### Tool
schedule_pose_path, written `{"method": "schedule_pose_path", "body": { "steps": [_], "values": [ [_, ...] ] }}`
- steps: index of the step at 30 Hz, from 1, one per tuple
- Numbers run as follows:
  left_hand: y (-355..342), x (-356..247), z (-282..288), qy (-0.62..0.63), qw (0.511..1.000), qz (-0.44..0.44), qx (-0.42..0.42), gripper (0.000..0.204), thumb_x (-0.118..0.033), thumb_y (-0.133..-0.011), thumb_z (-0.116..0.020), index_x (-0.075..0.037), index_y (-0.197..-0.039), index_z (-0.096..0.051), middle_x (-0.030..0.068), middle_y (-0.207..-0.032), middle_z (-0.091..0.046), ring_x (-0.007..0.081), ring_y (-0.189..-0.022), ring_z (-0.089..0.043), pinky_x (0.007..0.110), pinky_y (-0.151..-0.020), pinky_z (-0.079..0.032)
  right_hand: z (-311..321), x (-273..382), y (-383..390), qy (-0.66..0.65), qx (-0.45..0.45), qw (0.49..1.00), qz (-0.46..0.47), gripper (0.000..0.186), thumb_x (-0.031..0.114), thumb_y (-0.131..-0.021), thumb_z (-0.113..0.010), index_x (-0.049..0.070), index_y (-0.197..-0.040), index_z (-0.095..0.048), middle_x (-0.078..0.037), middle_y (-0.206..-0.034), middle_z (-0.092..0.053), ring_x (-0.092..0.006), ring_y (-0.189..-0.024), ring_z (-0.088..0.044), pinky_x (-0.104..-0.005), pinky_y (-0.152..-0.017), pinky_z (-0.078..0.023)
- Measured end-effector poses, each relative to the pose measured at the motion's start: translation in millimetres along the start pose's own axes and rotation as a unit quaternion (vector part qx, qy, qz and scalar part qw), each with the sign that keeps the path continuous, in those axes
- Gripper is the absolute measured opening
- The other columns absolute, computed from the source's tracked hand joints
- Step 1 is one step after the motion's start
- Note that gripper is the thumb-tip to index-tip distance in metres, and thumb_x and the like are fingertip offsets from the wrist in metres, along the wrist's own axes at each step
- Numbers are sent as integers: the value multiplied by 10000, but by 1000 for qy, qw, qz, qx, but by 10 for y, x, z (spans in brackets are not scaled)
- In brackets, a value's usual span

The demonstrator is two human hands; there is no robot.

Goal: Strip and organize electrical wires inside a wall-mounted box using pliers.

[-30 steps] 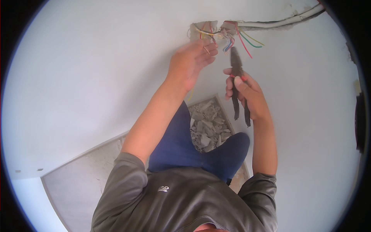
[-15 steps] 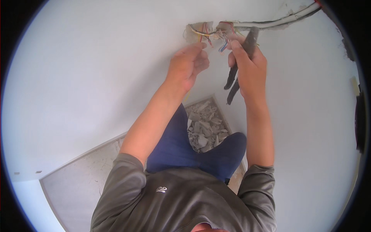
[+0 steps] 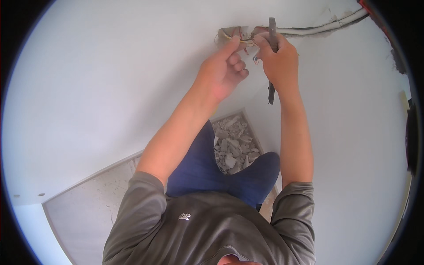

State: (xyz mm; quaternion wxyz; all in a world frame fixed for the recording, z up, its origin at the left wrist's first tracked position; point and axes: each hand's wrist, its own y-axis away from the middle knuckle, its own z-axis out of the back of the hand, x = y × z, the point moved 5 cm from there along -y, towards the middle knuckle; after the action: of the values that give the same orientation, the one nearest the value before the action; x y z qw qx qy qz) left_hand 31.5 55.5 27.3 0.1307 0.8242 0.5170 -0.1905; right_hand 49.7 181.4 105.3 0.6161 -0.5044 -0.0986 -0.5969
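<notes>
Found the wires [image 3: 240, 39] at twelve o'clock of the view, bunched in a rough wall opening [image 3: 224, 33]. Could not tell single strands apart there, beyond a hint of yellow.

Noted the left hand [image 3: 223, 73] just at seven o'clock of them: forefinger and thumb pinched up on the wires, the other fingers curled into the palm. Noted the right hand [image 3: 278, 62] at four o'clock of the bunch, wrapped tight round the pliers [image 3: 272, 33], nose up beside the wires and one handle end poking out below the wrist. Could not tell whether the nose had bitten on a strand; knuckles hid it.

Judged the work to call for a steady pinch from the left, one strand kept clear of its neighbours, and a light, square bite from the pliers, so as not to nick the copper or catch a second strand. Judged braced wrists wise, with both arms at full reach.

Saw white cables [image 3: 318, 30] run off in a wall groove toward two o'clock. Saw rubble [image 3: 232, 148] on the floor at six o'clock, between the knees and the wall.
</notes>
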Motion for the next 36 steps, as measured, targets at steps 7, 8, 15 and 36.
{"method": "schedule_pose_path", "body": {
  "steps": [7,8,15,36],
  "values": [
    [-45,-36,74,15,998,-1,-62,227,-267,-942,-648,-43,-970,-620,-71,-550,-354,88,-538,-384,265,-576,-378,-65,-201,-27,-113,50,988,-93,206,188,-891,-638,-3,-955,-678,-71,-699,-658,-119,-644,-630,-266,-588,-476],
    [-25,-31,60,13,998,-5,-55,227,-267,-942,-648,-43,-970,-620,-71,-550,-354,88,-538,-384,265,-576,-378,-62,-194,-12,-121,56,988,-78,206,188,-891,-638,-3,-955,-678,-71,-699,-658,-119,-644,-630,-266,-588,-476],
    [35,-53,-46,-12,998,3,-54,282,-300,-926,-665,-24,-952,-614,-74,-550,-335,75,-527,-357,258,-566,-370,-75,-155,27,-141,67,986,-58,185,154,-897,-631,-22,-942,-665,-72,-743,-669,-139,-697,-669,-260,-633,-502],
    [189,-269,204,-97,995,-22,4,221,-192,-982,-516,-19,-1060,-631,43,-883,-635,178,-793,-589,348,-763,-509,-356,-139,584,-85,-91,992,18,202,179,-878,-669,7,-815,-585,-104,-671,-562,-211,-561,-501,-364,-540,-412]
  ]
}}
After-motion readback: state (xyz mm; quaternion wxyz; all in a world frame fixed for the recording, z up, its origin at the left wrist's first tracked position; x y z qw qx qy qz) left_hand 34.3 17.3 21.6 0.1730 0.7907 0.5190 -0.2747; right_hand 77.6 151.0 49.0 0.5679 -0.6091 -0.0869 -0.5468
